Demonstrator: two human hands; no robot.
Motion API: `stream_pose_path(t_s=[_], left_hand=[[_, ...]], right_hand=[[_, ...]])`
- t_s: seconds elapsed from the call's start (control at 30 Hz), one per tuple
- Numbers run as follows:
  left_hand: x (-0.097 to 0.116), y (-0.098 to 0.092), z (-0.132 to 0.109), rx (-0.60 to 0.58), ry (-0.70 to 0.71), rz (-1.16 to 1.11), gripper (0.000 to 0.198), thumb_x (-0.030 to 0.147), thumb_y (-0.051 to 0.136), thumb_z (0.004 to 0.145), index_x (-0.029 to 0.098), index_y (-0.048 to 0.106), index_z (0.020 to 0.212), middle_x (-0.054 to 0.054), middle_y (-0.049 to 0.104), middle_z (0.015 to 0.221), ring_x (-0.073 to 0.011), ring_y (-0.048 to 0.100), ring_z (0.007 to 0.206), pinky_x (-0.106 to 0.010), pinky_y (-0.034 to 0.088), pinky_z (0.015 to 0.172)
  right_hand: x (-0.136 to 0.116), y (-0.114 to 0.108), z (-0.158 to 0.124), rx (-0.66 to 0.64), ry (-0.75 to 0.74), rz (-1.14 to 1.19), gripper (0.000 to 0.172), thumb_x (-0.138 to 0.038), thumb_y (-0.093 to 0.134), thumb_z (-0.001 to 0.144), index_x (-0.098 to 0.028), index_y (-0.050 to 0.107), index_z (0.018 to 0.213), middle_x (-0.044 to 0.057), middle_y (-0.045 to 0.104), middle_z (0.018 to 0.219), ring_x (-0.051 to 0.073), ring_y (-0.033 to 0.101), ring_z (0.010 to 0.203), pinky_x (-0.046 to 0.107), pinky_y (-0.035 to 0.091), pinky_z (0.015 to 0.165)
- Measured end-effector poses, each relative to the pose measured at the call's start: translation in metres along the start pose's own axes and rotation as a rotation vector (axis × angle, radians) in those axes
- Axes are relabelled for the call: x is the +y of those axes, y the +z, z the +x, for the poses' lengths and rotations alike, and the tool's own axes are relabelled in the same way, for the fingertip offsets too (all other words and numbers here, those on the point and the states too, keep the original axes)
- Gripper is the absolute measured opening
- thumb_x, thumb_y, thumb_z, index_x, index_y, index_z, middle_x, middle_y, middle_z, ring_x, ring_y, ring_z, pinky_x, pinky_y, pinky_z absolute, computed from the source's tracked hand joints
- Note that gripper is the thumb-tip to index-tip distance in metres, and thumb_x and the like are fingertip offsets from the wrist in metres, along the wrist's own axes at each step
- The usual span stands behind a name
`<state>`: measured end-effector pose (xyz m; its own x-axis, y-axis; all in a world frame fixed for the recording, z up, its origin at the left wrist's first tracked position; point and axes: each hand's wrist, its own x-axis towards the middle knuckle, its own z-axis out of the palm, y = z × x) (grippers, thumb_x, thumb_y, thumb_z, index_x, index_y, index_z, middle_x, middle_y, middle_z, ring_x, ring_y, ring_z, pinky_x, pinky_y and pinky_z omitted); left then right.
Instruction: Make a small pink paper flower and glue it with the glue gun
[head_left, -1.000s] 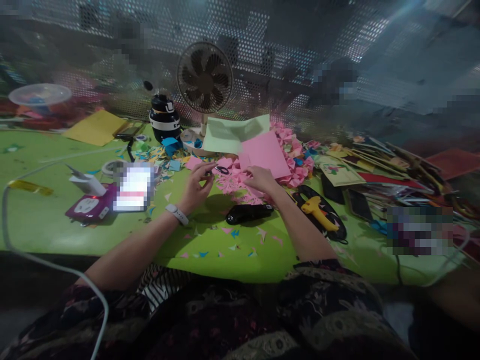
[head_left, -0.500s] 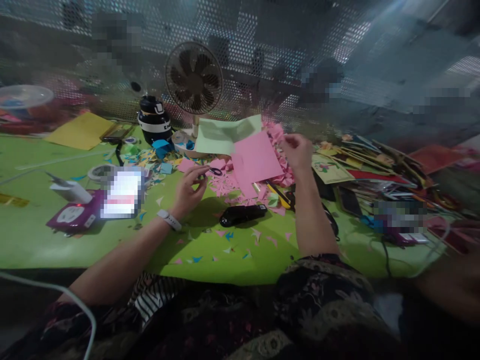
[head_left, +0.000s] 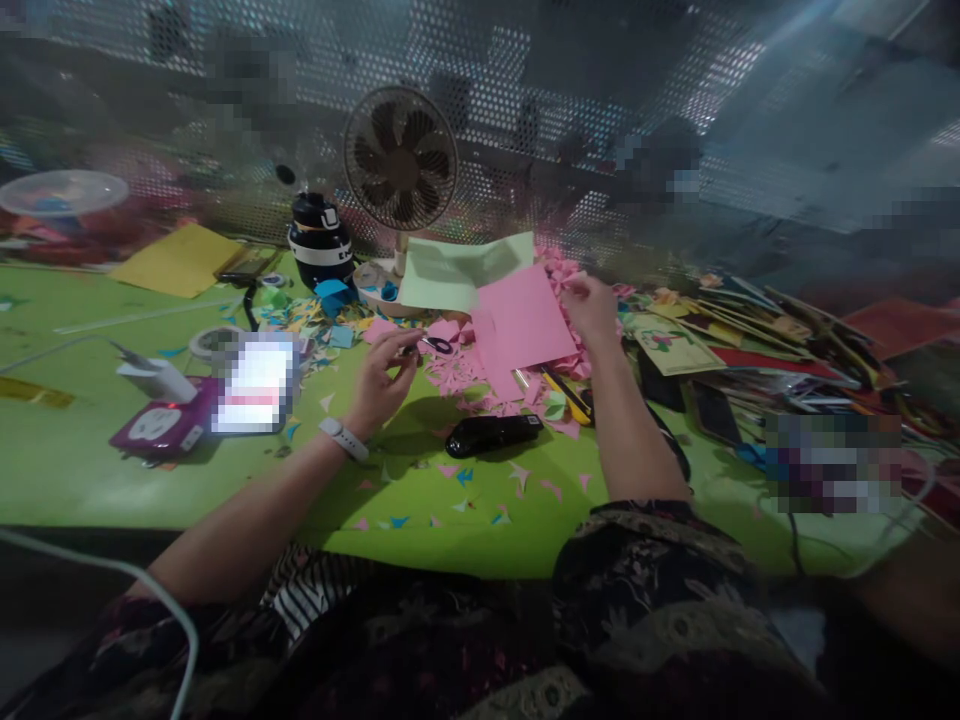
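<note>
My left hand, with a white watch on the wrist, is over the table with its fingers curled round a pair of small scissors; a dark ring handle shows beyond the fingertips. Farther right, my right hand is closed in a pinch at a heap of folded pink paper pieces; whatever lies between its fingertips is hidden. Between the hands a pink paper sheet rests over pink cuttings, with a pale green sheet behind it. A black stapler-like tool lies in front.
Behind the papers stand a fan and a black bottle. On the left are a lit phone, a purple power strip and a tape roll. A yellow-and-black cutter and stacked papers lie right.
The whole view has shifted slightly, so things appear a little farther right. Both hands keep nearly the same pose and place among the papers.
</note>
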<state>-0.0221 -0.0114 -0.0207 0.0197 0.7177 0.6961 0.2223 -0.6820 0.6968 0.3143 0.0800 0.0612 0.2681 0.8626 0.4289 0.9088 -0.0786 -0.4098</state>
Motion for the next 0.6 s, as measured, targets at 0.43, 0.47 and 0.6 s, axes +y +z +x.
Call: stream_pose_path(t_s=[0.43,0.47,0.6], left_hand=[[0.005,0.011,-0.017,-0.350,0.060,-0.063,0.032,0.016,0.053,0.090,0.017,0.070,0.116,-0.012,0.075,0.107,-0.0151,0.071,0.082,-0.028,0.060,0.074],[0.004,0.010,-0.017,-0.349,0.065,-0.057,0.032,0.015,0.052,0.090,0.017,0.070,0.117,-0.012,0.075,0.108,-0.0150,0.071,0.083,-0.028,0.060,0.075],[0.001,0.010,-0.017,-0.341,0.059,-0.051,0.031,0.015,0.054,0.090,0.020,0.070,0.116,-0.010,0.074,0.112,-0.0159,0.072,0.091,-0.030,0.060,0.080]], right_hand=[[-0.112,0.092,-0.038,-0.527,-0.379,-0.127,0.034,-0.027,0.060,0.085,-0.020,0.071,0.116,0.007,0.075,0.115,0.021,0.067,0.098,0.026,0.047,0.078],[-0.116,0.097,-0.037,-0.520,-0.368,-0.136,0.034,-0.027,0.060,0.085,-0.020,0.071,0.117,0.008,0.075,0.115,0.022,0.067,0.099,0.026,0.047,0.078],[-0.127,0.108,-0.034,-0.512,-0.305,-0.176,0.027,-0.024,0.061,0.082,-0.018,0.074,0.104,0.011,0.076,0.103,0.023,0.067,0.092,0.027,0.046,0.074]])
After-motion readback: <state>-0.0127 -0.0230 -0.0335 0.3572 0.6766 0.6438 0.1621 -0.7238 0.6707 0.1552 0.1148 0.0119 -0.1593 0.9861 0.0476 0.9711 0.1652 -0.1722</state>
